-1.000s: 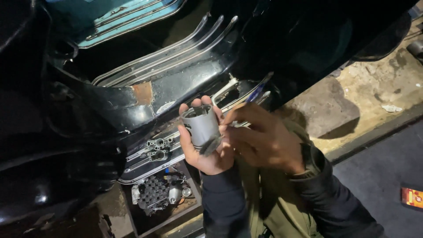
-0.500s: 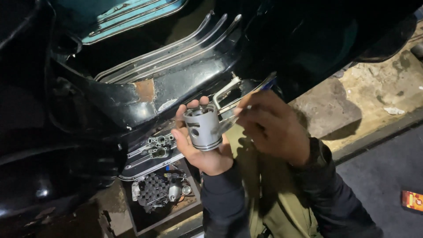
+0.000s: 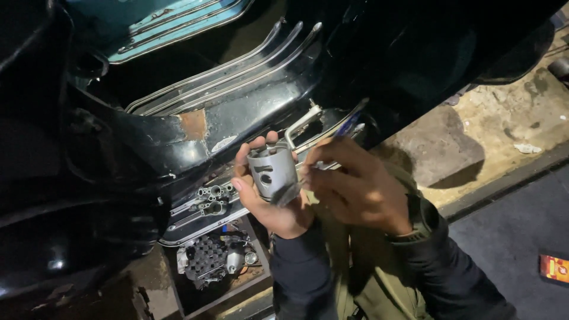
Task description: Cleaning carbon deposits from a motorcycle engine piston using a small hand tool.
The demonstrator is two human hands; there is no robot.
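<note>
The left hand (image 3: pixel 269 195) is cupped around a grey metal piston (image 3: pixel 272 172), fingers wrapped behind it and thumb at its lower left, holding it upright with its crown toward the top. A round pin hole shows in the piston's side. The right hand (image 3: pixel 355 186) is closed on a slim tool (image 3: pixel 344 130) with a blue handle that points up and to the right; its working end meets the piston's right side, where the view is blurred, so the tip itself cannot be made out. Both arms wear dark sleeves, and a watch (image 3: pixel 418 222) sits on the right wrist.

The piston is held in the air, just in front of the lower edge of a black scooter body (image 3: pixel 148 148) that fills the upper and left part of the view. Chrome strips (image 3: pixel 237 71) run across the scooter's floorboard, and a rust patch (image 3: pixel 192 122) shows on the black panel left of the hands. A bent metal lever (image 3: pixel 302 121) stands just behind the piston.

Below the left hand, along the bottom edge of the scooter, lie small metal parts (image 3: pixel 213 198) on a rail. Beneath them an open box (image 3: pixel 204 296) holds a finned black part (image 3: pixel 206 258) and other loose pieces. To the right is a stained concrete floor (image 3: pixel 504 118) with a stone block (image 3: pixel 438 148), and a dark mat (image 3: pixel 515 237) at the right bottom corner carries a small orange packet (image 3: pixel 554 268).
</note>
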